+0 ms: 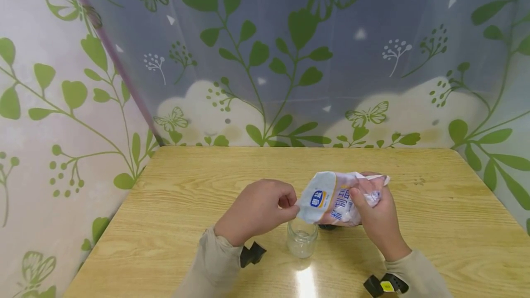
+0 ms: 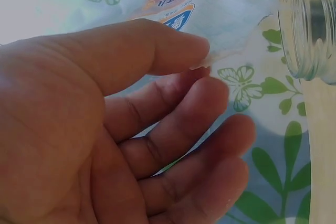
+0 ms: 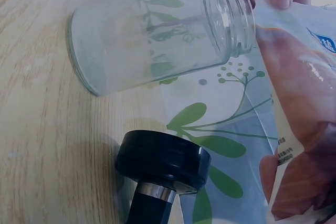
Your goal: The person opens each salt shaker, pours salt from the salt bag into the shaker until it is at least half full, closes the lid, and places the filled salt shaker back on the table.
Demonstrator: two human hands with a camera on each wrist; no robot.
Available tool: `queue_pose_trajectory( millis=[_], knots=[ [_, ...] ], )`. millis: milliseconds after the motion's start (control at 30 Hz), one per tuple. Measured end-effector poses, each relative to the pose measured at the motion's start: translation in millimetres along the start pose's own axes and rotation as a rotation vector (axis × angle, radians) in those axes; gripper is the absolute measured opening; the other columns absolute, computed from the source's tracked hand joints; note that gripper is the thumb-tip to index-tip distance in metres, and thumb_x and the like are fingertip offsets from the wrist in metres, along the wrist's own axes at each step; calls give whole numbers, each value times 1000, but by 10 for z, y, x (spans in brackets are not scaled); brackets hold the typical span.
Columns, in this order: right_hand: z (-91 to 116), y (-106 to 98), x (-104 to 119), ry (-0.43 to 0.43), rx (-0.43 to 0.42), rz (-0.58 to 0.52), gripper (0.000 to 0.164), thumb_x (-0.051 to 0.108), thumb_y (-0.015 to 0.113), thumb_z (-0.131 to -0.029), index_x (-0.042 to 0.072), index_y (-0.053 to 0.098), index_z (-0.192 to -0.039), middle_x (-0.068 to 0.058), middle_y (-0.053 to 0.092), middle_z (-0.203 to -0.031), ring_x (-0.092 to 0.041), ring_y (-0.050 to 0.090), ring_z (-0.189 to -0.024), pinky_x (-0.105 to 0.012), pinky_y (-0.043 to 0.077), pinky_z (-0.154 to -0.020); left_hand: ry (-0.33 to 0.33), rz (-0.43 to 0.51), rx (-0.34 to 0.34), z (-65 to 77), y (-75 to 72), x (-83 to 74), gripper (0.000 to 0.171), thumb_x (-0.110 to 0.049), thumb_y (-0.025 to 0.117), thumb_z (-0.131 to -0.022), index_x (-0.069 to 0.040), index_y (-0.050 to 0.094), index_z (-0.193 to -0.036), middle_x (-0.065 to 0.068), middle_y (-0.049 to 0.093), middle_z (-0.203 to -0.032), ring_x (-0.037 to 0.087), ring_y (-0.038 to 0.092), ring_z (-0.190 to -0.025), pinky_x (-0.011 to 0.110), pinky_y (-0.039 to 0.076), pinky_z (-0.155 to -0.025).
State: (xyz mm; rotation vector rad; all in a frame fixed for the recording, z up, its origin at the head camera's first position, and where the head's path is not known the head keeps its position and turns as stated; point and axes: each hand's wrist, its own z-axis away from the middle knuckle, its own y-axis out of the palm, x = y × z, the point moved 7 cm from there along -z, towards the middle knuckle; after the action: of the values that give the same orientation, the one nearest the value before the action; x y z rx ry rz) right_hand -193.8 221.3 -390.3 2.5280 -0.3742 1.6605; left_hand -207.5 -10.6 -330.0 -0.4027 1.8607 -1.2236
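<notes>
A soft salt bag [image 1: 320, 192] with a pale blue end and pink body is tilted over a clear glass jar [image 1: 301, 242], its blue end close above the mouth. My right hand [image 1: 383, 220] grips the crumpled pink end, thumb on the printed front. At the opposite end, my left hand [image 1: 261, 208] pinches a corner of the bag between thumb and forefinger, its other fingers loosely bent, as the left wrist view shows. The jar [image 3: 152, 38] stands uncapped on the table and looks bare inside.
Behind the jar is a black round-headed object [image 3: 163, 161] with a metal collar and dark stem, mostly hidden in the head view. The wood-patterned table [image 1: 186, 169] meets a leaf-printed cloth [image 1: 256, 82] at the back. Both wrists wear black camera straps.
</notes>
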Motion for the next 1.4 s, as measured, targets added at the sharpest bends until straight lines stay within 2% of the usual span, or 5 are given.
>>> queue_pose_trajectory(
  millis=[200,367,500,900,1400],
  knots=[
    [10,0,18,-4,2,21,31,-6,62,-96,16,55,-117,8,68,-90,-3,67,-80,-17,55,-68,-10,-7,7,-11,25,-5,12,-29,73,-96,-18,74,-93,-15,66,-78,2,58,-69,24,50,-67],
    [24,6,44,3,9,89,26,-3,63,-96,5,54,-119,10,66,-90,-3,67,-79,-18,55,-66,7,-17,-1,-17,33,-30,20,-30,75,-96,-18,69,-80,-16,61,-69,2,50,-58,22,45,-57],
    [34,9,71,9,19,133,30,-1,64,-96,-5,52,-123,12,64,-92,-2,66,-81,-19,56,-68,4,-27,4,-12,35,-27,24,-30,76,-96,-20,66,-76,-17,59,-66,1,48,-56,22,43,-54],
    [28,7,106,15,33,164,31,2,67,-97,0,53,-124,15,66,-92,-2,67,-81,-21,57,-66,16,-50,7,-23,37,-25,30,-31,76,-95,-21,60,-73,-15,56,-64,2,44,-55,22,40,-53],
    [20,-10,123,26,13,219,35,6,69,-95,-4,53,-125,19,64,-89,1,66,-80,-18,55,-68,14,-68,8,-24,30,-24,28,-32,74,-97,-21,61,-75,-15,57,-65,3,45,-56,23,41,-54]
  ],
)
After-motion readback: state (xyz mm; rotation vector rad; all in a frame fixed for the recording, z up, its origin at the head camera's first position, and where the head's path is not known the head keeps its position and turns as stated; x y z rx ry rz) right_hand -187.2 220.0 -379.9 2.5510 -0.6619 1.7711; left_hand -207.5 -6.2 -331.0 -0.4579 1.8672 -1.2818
